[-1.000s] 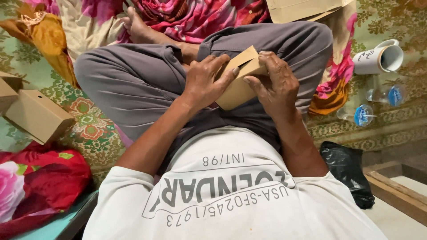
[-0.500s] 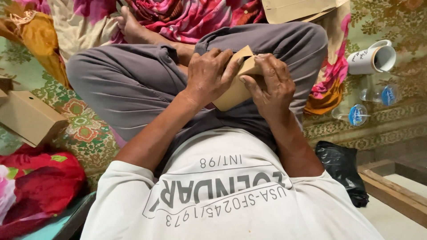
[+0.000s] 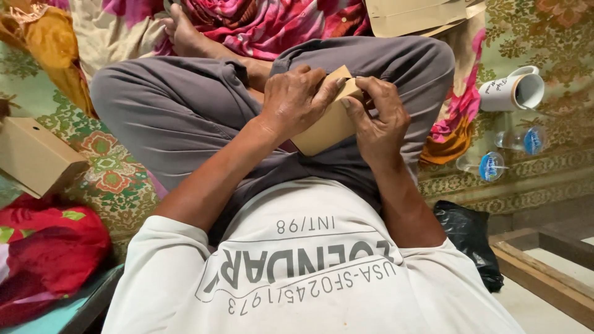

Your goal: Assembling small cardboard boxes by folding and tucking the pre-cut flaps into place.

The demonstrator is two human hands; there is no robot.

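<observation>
I sit cross-legged in grey trousers with a small brown cardboard box (image 3: 325,127) over my lap. My left hand (image 3: 296,99) wraps over the box's upper left side, fingers curled across its top edge. My right hand (image 3: 378,114) grips the box's right corner, thumb and fingertips pinching a flap there. Both hands hold the box between them, and much of it is hidden under the fingers.
A folded brown box (image 3: 34,154) lies on the patterned mat at left, beside a red cloth (image 3: 49,253). Flat cardboard sheets (image 3: 414,15) rest at the top. A white mug (image 3: 513,91) lies on its side at right, with two plastic cups (image 3: 498,158) and a black bag (image 3: 467,238).
The left hand has slid further over the box's top and the right fingers have closed on its corner flap. The view has shifted slightly.
</observation>
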